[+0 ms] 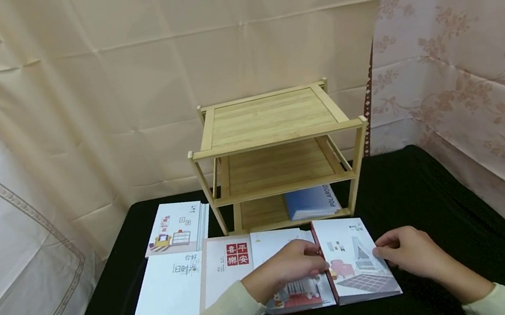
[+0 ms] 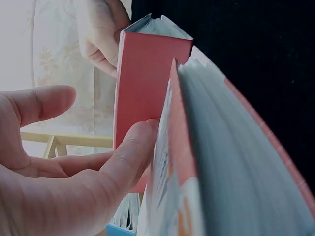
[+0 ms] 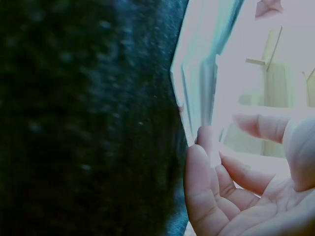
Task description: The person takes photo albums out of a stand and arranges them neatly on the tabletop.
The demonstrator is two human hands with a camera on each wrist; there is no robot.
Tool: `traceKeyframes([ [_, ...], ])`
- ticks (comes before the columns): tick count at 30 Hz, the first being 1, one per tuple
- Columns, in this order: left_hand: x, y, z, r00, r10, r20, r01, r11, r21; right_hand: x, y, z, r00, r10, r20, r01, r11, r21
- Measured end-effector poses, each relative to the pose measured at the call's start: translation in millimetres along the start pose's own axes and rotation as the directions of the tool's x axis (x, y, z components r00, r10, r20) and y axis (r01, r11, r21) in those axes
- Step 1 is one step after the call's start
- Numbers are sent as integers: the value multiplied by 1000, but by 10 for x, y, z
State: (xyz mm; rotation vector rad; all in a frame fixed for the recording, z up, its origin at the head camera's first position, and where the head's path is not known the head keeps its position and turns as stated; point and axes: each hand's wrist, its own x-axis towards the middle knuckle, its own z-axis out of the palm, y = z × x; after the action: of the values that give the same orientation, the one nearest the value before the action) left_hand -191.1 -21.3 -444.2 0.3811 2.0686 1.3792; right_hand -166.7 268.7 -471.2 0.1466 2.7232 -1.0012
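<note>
A white photo album with a pink armchair drawing lies between my two hands. Its red spine faces my left hand. That hand's fingers touch the spine side, while one finger stays off it in the left wrist view. My right hand holds the album's opposite edge, with fingertips at the page edges. Just left lies another album with a red drawing, partly hidden under my left hand; its pages show close up in the left wrist view.
Further left lie a cream album with red characters, a white album and a white stack. Behind stands a three-tier wooden rack with a blue POLAROID album on its bottom shelf. Curtains surround the black cloth.
</note>
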Motion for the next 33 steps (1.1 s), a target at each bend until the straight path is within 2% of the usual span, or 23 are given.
traceKeyframes([
  [13,24,71,-171,992,15,-129,-18,999,-29,92,-243,-64,990,-131,-55,126,988,-86],
  [20,113,97,-263,986,41,-161,-45,999,-25,162,-383,-69,969,-233,-85,226,970,-89],
  [28,245,116,-348,963,19,-271,-15,1000,16,294,-589,15,971,-227,-78,221,972,-74],
  [33,324,134,-396,946,-13,-323,8,1000,-14,387,-707,46,968,-234,-87,226,970,-90],
])
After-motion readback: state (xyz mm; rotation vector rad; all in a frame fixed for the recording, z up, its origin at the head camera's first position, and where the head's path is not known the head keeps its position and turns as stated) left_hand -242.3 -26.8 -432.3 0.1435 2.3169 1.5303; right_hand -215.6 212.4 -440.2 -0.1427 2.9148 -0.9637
